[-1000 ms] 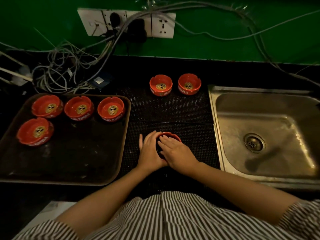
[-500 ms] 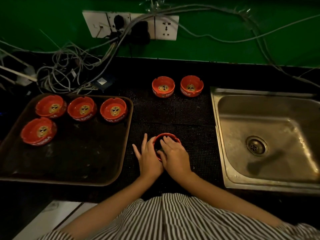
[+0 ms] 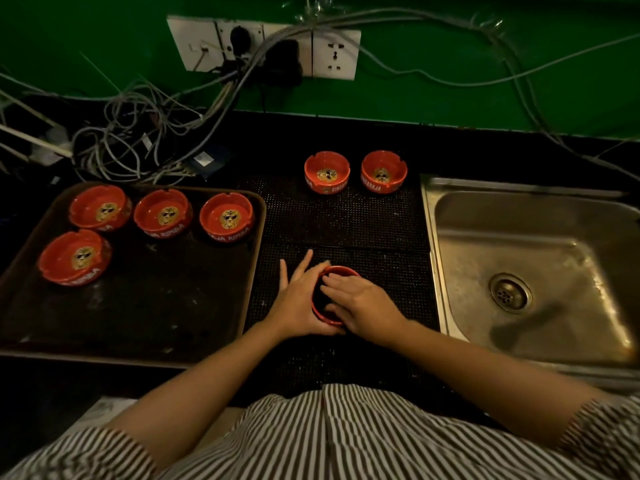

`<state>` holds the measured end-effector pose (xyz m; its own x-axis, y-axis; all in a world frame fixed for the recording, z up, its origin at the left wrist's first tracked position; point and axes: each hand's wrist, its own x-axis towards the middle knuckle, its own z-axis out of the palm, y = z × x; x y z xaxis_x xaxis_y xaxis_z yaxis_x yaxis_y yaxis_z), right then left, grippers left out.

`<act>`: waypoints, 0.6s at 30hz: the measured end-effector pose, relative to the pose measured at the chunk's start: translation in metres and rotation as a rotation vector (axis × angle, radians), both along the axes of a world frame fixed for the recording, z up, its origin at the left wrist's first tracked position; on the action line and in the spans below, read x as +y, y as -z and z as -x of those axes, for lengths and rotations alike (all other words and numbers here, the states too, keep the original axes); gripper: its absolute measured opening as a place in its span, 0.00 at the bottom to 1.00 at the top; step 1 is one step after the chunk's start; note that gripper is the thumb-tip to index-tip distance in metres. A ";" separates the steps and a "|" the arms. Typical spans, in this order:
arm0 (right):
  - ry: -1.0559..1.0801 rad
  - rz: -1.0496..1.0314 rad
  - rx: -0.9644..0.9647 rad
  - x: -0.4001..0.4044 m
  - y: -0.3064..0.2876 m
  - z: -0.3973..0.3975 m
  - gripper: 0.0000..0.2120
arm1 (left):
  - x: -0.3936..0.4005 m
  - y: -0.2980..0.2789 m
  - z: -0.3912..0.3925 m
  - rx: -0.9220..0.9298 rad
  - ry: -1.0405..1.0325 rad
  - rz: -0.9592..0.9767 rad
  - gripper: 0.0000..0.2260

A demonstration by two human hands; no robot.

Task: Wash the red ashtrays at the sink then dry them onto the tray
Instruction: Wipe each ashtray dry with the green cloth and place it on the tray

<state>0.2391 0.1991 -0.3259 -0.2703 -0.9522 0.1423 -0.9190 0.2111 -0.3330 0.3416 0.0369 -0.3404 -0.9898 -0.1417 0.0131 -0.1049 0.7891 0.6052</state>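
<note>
One red ashtray sits on the black mat in front of me, between both hands. My left hand holds its left side, thumb curled round the near wall and two fingers stretched out over the mat. My right hand lies over the ashtray with its fingers inside the bowl, which looks dark. I cannot tell whether a cloth is under those fingers. Several red ashtrays with gold logos stand upright on the dark tray at the left. Two more ashtrays stand at the back of the mat.
A steel sink with its drain lies to the right, its rim next to the mat. A tangle of cables runs from wall sockets onto the counter behind the tray. The tray's near half is bare.
My left hand has closed further round the ashtray's left and near side. My right fingers have shifted inside the bowl. The ashtray stays in the same spot on the mat.
</note>
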 end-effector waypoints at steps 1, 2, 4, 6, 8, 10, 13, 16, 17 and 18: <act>0.108 0.040 0.013 -0.001 0.003 -0.011 0.19 | 0.011 0.001 -0.006 0.014 -0.087 0.022 0.54; 0.209 0.072 0.023 -0.003 0.004 -0.022 0.18 | 0.024 0.002 -0.011 0.032 -0.187 0.031 0.51; 0.347 0.090 0.023 -0.009 0.004 -0.037 0.17 | 0.044 0.002 -0.014 0.058 -0.374 0.013 0.40; 0.399 0.098 0.031 -0.012 0.003 -0.042 0.17 | 0.052 0.004 -0.012 0.084 -0.474 -0.019 0.29; 0.353 0.120 0.026 -0.009 0.002 -0.040 0.17 | 0.048 0.008 -0.010 0.103 -0.473 -0.015 0.26; 0.208 0.107 0.015 -0.005 0.002 -0.029 0.17 | 0.034 0.012 -0.008 0.116 -0.379 0.018 0.32; -0.050 0.025 -0.021 -0.001 -0.003 -0.001 0.18 | 0.003 0.008 0.001 0.080 -0.145 0.030 0.48; -0.165 -0.067 -0.062 -0.003 -0.008 0.017 0.19 | -0.017 -0.004 0.013 -0.001 0.044 -0.016 0.52; -0.155 -0.066 -0.058 -0.004 -0.009 0.017 0.19 | -0.019 -0.006 0.014 -0.014 0.061 -0.017 0.53; -0.115 -0.045 -0.052 -0.004 -0.008 0.013 0.18 | -0.018 -0.006 0.012 -0.016 0.051 -0.006 0.53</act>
<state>0.2262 0.1946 -0.3183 -0.1652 -0.9824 0.0876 -0.9197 0.1214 -0.3735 0.3301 0.0193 -0.3340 -0.9958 -0.0910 -0.0032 -0.0741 0.7902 0.6083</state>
